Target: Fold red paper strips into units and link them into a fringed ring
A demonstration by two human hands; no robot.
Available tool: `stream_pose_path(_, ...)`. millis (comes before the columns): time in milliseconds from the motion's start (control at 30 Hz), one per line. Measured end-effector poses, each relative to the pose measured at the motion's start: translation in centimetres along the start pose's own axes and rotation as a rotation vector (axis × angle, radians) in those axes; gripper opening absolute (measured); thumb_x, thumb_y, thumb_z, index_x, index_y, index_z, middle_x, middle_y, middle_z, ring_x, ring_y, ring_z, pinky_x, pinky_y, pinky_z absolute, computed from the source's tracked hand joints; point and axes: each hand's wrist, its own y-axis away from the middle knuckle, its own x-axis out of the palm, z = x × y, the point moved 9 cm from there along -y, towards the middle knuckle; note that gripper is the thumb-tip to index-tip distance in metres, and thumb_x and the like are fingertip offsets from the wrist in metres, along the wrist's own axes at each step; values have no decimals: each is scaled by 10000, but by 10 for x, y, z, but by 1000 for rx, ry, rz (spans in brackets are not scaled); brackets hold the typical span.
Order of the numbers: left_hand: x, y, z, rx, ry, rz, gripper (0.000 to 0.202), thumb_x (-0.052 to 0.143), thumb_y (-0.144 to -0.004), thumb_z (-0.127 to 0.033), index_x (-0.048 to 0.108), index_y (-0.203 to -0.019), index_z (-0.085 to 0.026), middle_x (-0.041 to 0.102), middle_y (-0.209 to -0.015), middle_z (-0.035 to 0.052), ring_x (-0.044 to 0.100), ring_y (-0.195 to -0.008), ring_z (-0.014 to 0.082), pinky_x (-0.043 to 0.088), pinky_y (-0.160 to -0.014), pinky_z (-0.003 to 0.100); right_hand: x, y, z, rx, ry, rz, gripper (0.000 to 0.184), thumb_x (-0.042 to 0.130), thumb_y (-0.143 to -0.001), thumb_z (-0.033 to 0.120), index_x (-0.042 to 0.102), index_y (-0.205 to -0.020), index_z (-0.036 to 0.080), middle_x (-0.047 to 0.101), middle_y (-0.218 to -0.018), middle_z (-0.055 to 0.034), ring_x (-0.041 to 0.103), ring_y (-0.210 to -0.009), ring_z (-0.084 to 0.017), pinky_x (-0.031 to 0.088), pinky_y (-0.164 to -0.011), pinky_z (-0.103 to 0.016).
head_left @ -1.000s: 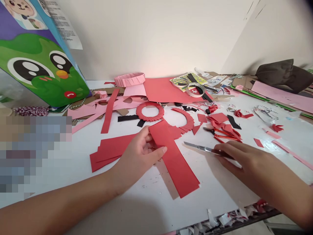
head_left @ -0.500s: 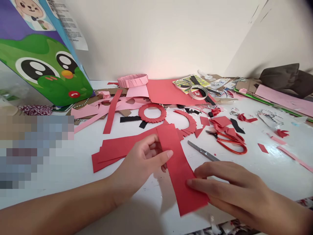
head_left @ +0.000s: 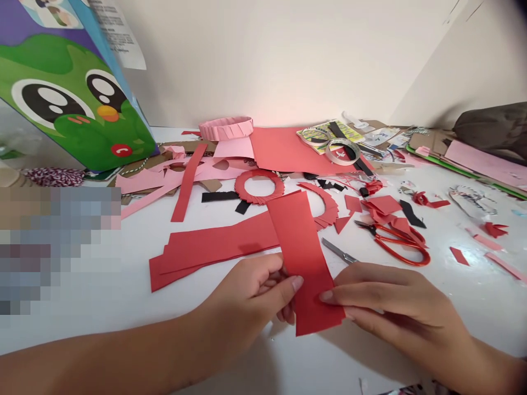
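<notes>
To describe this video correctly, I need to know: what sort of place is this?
Likely a paper-craft workspace, perhaps at home: red-handled scissors, a craft knife, and many cut red paper strips lying about.

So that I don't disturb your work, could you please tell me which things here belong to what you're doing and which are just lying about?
In use:
left hand
right hand
red paper strip

Lying about:
red-handled scissors
metal craft knife
tape roll
pink paper band

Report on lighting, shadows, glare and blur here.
Head view: glow on the wall, glare on the tabletop at right, soft shadows under the left hand and right hand on the red paper strip, a pixelated patch at lower left.
</notes>
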Motion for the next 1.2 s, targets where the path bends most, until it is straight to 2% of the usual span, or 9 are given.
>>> stream_pose_path(133, -1, -1, 3, -21, 19, -1, 207, 643, -915, -329, 646, -759, -193, 631, -665, -19, 576, -626, 140, 464, -602, 240, 0, 3, -4, 38, -21, -5, 223, 605, -989, 138, 754, -1093, 267, 761, -869, -39, 748, -721, -142, 601, -600, -191)
stream_pose_path(333, 1, -1, 8, -45, -48, 29, 201, 603, -931, -356, 654, -843, -183, 610, -723, -14, 567, -646, 140, 457, -613, 246, 4, 16, -7, 7, -19, -18, 288, 557, -1007, 144, 761, -1158, 280, 697, -866, -39, 705, -689, -127, 575, -595, -198)
stream_pose_path(533, 1, 0, 9, -56, -73, 28, 226, 601, -931, -388, 631, -838, -184, 597, -712, -20, 567, -650, 139, 446, -611, 242, 7, 16, -11, 41, -29, -9, 224, 574, -1014, 165, 760, -1101, 254, 717, -890, -47, 705, -714, -130, 585, -625, -205)
stream_pose_path(700, -1, -1, 7, -46, -81, 7, 215, 591, -931, -368, 617, -811, -191, 569, -705, -29, 542, -638, 134, 396, -574, 234, 3, 2, 0, 4, 35, -18, 214, 561, -1035, 216, 765, -970, 232, 769, -803, -50, 738, -660, -133, 600, -575, -194)
stream_pose_path(800, 0, -1, 9, -52, -84, 19, 208, 585, -938, -387, 631, -854, -202, 621, -776, -4, 563, -682, 153, 415, -602, 253, 4, -4, 5, -13, 66, -13, 194, 572, -1026, 237, 736, -921, 224, 792, -767, -63, 766, -656, -168, 612, -546, -214)
stream_pose_path(900, 0, -1, 9, -32, -78, 32, 223, 594, -942, -391, 636, -834, -200, 603, -721, -16, 551, -643, 142, 424, -592, 248, 5, -3, 0, 50, 77, -21, 141, 608, -993, 210, 711, -897, 218, 791, -747, -59, 765, -634, -177, 607, -535, -224)
stream_pose_path(1000, -1, -1, 8, -15, -42, 39, 240, 614, -940, -377, 621, -779, -200, 572, -633, -41, 526, -573, 119, 430, -573, 237, 3, -1, -10, 172, 26, -71, 119, 638, -949, 179, 709, -874, 238, 775, -701, -13, 729, -568, -150, 586, -507, -206)
stream_pose_path(1100, 1, -1, 9, -31, 0, 64, 214, 625, -938, -376, 652, -818, -201, 606, -647, -30, 546, -578, 122, 442, -574, 238, -1, 1, -17, 268, -37, -144, 118, 659, -905, 170, 717, -836, 245, 776, -695, 13, 694, -522, -124, 568, -485, -189)
stream_pose_path(1200, 1, -2, 10, -52, 2, 52, 183, 647, -911, -365, 678, -835, -200, 603, -643, -30, 544, -582, 124, 433, -562, 233, 0, 0, -21, 312, -75, -163, 122, 670, -880, 164, 716, -790, 233, 791, -724, 4, 697, -536, -122, 568, -486, -185)
